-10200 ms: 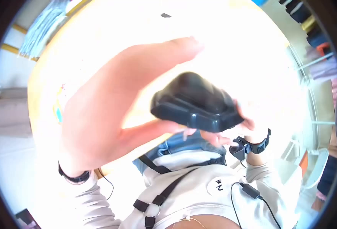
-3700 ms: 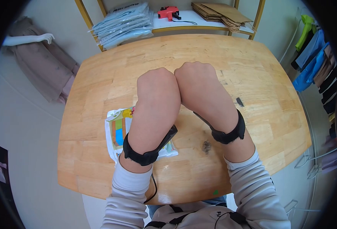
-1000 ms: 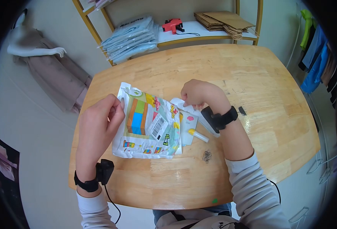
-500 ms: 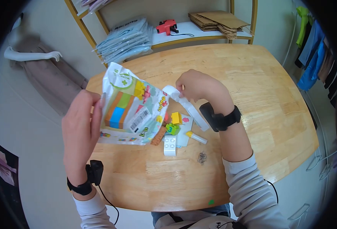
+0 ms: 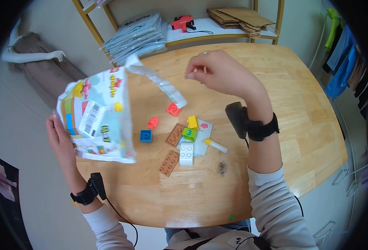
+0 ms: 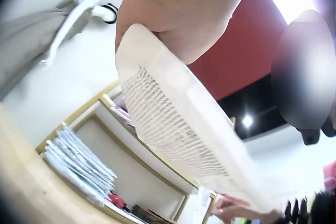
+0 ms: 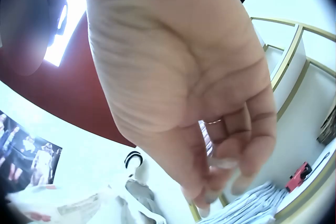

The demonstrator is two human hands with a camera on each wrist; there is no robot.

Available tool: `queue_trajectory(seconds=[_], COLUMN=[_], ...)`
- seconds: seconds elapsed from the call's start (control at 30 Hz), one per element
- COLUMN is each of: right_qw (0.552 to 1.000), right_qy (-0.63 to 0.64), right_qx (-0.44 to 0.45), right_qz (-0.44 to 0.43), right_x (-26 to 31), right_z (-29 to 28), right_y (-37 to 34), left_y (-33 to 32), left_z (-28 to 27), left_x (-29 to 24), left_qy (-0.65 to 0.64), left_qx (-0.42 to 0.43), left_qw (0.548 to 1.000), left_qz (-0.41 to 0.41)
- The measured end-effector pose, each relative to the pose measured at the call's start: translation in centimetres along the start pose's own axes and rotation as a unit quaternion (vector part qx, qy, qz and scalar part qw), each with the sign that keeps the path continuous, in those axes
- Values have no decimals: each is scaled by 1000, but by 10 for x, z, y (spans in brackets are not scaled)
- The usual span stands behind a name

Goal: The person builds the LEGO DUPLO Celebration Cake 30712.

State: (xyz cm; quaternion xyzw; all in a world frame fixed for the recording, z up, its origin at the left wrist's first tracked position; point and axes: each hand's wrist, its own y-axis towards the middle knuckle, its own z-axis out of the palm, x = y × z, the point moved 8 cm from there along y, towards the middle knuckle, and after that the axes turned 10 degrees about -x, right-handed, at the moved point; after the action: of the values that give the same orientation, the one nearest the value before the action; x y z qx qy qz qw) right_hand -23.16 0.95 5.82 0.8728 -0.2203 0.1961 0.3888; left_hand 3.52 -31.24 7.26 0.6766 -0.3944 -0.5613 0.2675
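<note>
My left hand (image 5: 61, 139) grips the side of a white printed toy-brick bag (image 5: 96, 116), tilted over the table's left part. In the left wrist view the bag's back (image 6: 173, 113) carries lines of small print. A torn strip (image 5: 161, 85) trails from its top toward the right. My right hand (image 5: 221, 75) is raised apart from the strip, fingers loosely bent around nothing. Below lie a red brick (image 5: 173, 109), a red round piece (image 5: 153, 122), a blue brick (image 5: 146, 136), two brown bricks (image 5: 169, 163), a yellow brick (image 5: 192, 122), a green brick (image 5: 190, 133) and a white arched brick (image 5: 187, 153).
A yellow-tipped white stick (image 5: 216, 146) and a pale card (image 5: 205, 130) lie by the bricks on the wooden table (image 5: 275, 125). Behind stands a shelf with bagged clothes (image 5: 136, 37), a red label gun (image 5: 182, 23) and paper bags (image 5: 240, 21). A mannequin (image 5: 34, 56) stands left.
The bag has lifted and swung left in my left hand, and bricks have spilled onto the table. My right hand has let go of the bag's torn strip and moved up, away from it.
</note>
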Motion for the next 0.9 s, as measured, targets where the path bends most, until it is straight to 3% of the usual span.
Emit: queue_trajectory(seconds=[0.03,0.07,0.1,0.13,0.17,0.2,0.23,0.3,0.33,0.4,0.47,0.63,0.7,0.83,0.87,0.9], right_qw=[999,999,990,969,969,941,901,886,870,865,864,910,928,969,978,978], right_qy=[-34,-31,-93,-155,-155,-171,-184,-199,-214,-169,-158,-140,-136,-140,-145,-153], right_qx=[7,8,93,176,176,254,331,365,397,417,428,361,325,174,109,105], right_qz=[34,32,52,73,74,142,210,207,199,222,214,146,120,105,98,95], right_x=[-12,-20,-36,-49,-48,-59,-68,-66,-68,-78,-80,-73,-63,-30,-22,-17], right_z=[0,1,14,27,31,44,56,74,83,102,112,98,79,25,10,4], right_y=[-1,-3,-9,-17,-16,-24,-37,-43,-48,-54,-55,-36,-28,-16,-13,-14], left_y=[-2,-9,-21,-25,-35,-46,-51,-55,-55,-48,-52,-77,-97,-113,-113,-112], left_z=[-3,-1,2,-5,-4,-2,-6,-12,-11,-7,8,77,112,165,178,188], left_x=[21,60,92,105,118,132,142,149,144,99,43,-67,-115,-115,-99,-88], left_qy=[3,-53,-109,-108,-20,67,67,149,149,178,175,37,-29,-67,-28,12], left_qx=[-2,20,41,41,121,199,203,211,212,202,218,359,408,460,466,469], left_qw=[1000,990,960,961,959,944,943,951,951,962,959,931,901,862,858,852], left_qz=[0,-128,-253,-252,-255,-254,-254,-169,-170,-42,-44,47,142,202,215,230])
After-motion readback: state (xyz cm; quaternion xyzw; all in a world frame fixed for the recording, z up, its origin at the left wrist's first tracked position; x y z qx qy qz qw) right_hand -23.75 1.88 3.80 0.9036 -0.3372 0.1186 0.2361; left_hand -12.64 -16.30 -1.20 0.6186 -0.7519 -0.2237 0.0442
